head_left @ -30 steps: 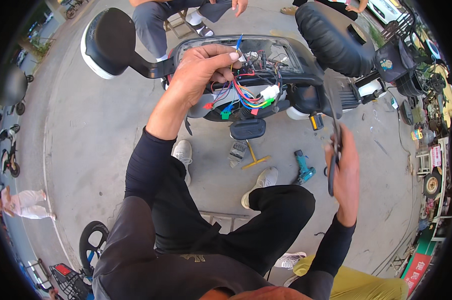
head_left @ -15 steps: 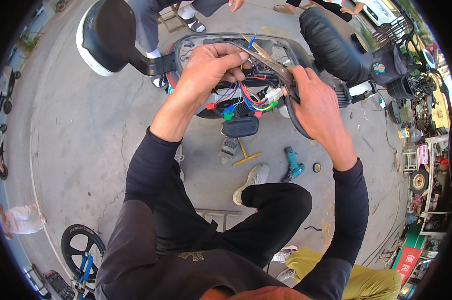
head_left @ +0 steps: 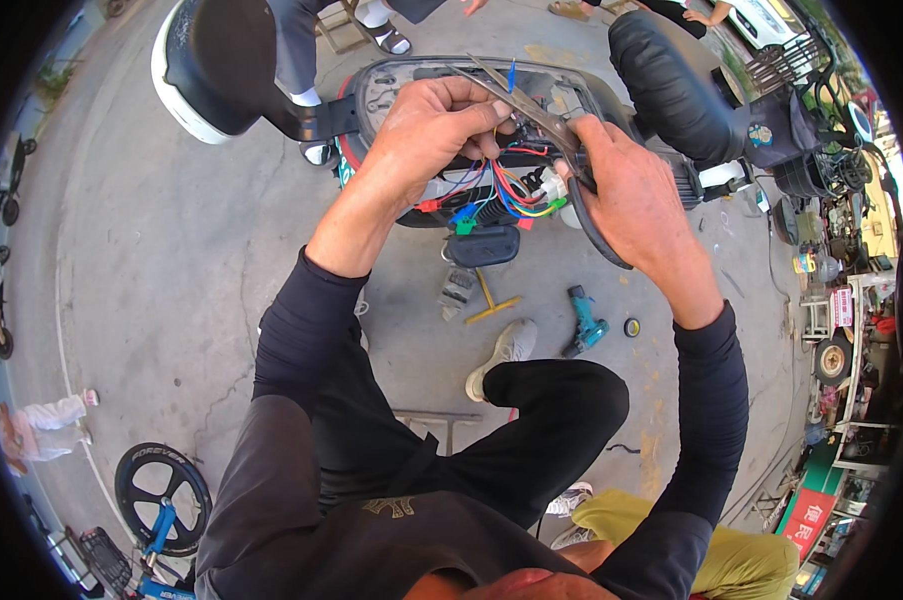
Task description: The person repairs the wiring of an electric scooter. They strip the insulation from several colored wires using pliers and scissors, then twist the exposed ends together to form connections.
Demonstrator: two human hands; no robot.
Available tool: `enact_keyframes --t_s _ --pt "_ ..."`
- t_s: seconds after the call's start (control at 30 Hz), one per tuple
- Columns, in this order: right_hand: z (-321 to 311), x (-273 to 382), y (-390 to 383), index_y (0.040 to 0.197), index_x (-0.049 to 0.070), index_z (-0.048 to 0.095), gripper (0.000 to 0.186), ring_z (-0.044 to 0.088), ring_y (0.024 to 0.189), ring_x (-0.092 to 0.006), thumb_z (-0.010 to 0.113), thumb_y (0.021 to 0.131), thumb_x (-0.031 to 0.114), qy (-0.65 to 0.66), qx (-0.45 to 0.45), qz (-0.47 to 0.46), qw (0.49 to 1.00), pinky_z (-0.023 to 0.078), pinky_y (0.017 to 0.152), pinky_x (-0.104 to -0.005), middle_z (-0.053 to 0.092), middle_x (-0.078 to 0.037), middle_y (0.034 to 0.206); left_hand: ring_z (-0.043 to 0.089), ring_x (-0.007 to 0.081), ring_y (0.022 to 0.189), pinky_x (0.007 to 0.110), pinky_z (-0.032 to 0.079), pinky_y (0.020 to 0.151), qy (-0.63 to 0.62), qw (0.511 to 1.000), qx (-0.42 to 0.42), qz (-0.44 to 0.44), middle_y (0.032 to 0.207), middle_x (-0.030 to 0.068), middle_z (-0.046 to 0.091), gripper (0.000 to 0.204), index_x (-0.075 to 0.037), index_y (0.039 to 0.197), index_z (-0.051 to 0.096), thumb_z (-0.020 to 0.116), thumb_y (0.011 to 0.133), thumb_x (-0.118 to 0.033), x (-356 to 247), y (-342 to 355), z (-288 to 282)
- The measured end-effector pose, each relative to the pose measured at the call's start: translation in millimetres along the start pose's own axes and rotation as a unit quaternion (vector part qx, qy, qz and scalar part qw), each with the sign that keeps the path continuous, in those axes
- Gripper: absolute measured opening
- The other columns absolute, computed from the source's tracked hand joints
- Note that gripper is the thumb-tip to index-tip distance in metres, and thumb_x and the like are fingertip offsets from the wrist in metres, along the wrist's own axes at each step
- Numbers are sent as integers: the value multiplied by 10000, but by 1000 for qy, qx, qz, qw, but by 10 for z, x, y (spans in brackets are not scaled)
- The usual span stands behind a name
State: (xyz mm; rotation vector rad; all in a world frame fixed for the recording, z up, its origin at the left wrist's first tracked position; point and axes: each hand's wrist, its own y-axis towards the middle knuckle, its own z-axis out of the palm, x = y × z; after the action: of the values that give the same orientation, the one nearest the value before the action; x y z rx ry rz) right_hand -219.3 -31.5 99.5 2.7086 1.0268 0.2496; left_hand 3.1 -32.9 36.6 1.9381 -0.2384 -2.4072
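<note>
My right hand (head_left: 636, 200) is wrapped round a pair of scissors (head_left: 541, 117) with dark handles. Their long metal blades point up and left, slightly apart, passing close by my left fingertips. My left hand (head_left: 421, 130) is closed in a pinch on thin wire; the fingers partly hide it. A small blue tip (head_left: 512, 76) stands up beside the blades. Below both hands hangs a bundle of coloured wires (head_left: 506, 195), with a red connector (head_left: 428, 205), a green connector (head_left: 464, 227) and a white connector (head_left: 552, 185). Behind them lies the opened body of a scooter (head_left: 386, 80).
A padded black seat (head_left: 671, 90) stands at the right, a black-and-white padded part (head_left: 221, 70) at the left. On the ground lie a teal power drill (head_left: 584, 322), a tape roll (head_left: 631, 327) and a yellow T-shaped tool (head_left: 492, 300). Other people are nearby.
Both hands and the scissors appear slightly farther right, with the view shifting a little. The blue tip now stands more upright. The scissors stay in my right hand.
</note>
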Motion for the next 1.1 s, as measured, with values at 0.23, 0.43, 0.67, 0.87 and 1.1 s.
enact_keyframes --t_s 0.23,0.43,0.67,0.87,1.1 --pt "-117 -58 79 1059 34 527 270 640 834 -437 676 890 182 -39 -2 -33 999 496 709 -519 655 -200 873 581 65 636 213 412 591 -6 1000 -4 0 712 11 657 218 -5 940 710 692 926 -222 11 19 -2" --pt "-220 -180 222 1061 25 541 272 639 845 -435 664 890 198 -70 29 -96 993 500 731 -519 659 -219 863 571 53 635 189 414 590 -42 999 -9 -5 731 3 657 239 -15 940 703 703 947 -254 62 7 -1" --pt "-793 -40 736 925 -57 603 207 670 747 -366 627 924 149 -118 -16 -70 990 513 667 -415 668 -235 806 597 39 648 180 436 585 16 1000 -4 3 882 20 721 230 -26 1076 695 672 970 -229 65 34 -76" --pt "-748 -157 231 1226 75 623 339 620 703 -176 645 972 299 131 -106 170 971 497 657 -328 598 -59 746 653 71 690 201 495 591 -11 998 -41 35 985 73 736 227 -14 1125 667 647 985 -192 104 -142 -110" --pt "241 72 -566 1258 -12 582 338 563 765 -125 654 977 163 334 -208 176 902 492 733 -279 661 -92 907 662 98 747 223 526 641 -14 998 -40 36 1013 89 723 243 -4 1181 628 646 976 -133 120 -221 -61"
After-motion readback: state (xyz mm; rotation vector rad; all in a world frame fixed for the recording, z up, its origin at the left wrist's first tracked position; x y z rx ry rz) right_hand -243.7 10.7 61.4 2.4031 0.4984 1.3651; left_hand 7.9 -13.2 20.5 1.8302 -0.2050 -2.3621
